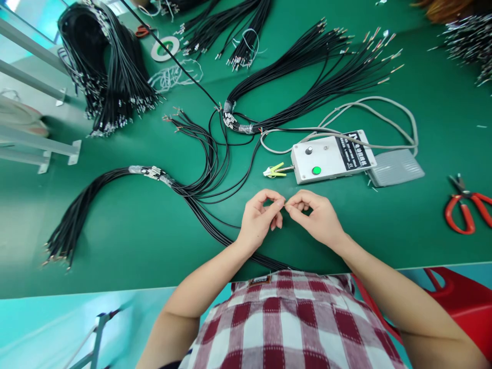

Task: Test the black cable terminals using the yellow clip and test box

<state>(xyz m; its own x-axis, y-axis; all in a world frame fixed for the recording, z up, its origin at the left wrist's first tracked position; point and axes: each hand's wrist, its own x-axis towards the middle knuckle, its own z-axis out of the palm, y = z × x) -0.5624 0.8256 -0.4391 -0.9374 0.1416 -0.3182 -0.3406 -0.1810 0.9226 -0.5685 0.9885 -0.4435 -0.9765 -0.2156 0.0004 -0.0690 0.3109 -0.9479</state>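
Observation:
My left hand [263, 215] and my right hand [313, 212] meet fingertip to fingertip above the green table, both pinched closed. A thin black cable [221, 219] runs from the bundle into my left hand. Between the fingertips shows a tiny bit of its wire end [285, 203], mostly covered by the fingers. To the left, the black cable bundle [154, 173] curves across the table, bound with clear tape around its middle, and passes under my left wrist. Just beyond my hands lies a white control box [330, 156] with a green button and a yellow-green clip [275, 170] on its shaft.
A grey pedal [397, 168] and a grey cord sit by the box. Red-handled pliers [467, 202] lie at right. More black cable bundles [277, 77], a tape roll [165, 48] and a hanging cable bunch [109, 66] occupy the far side. A red chair [461, 302] stands at lower right.

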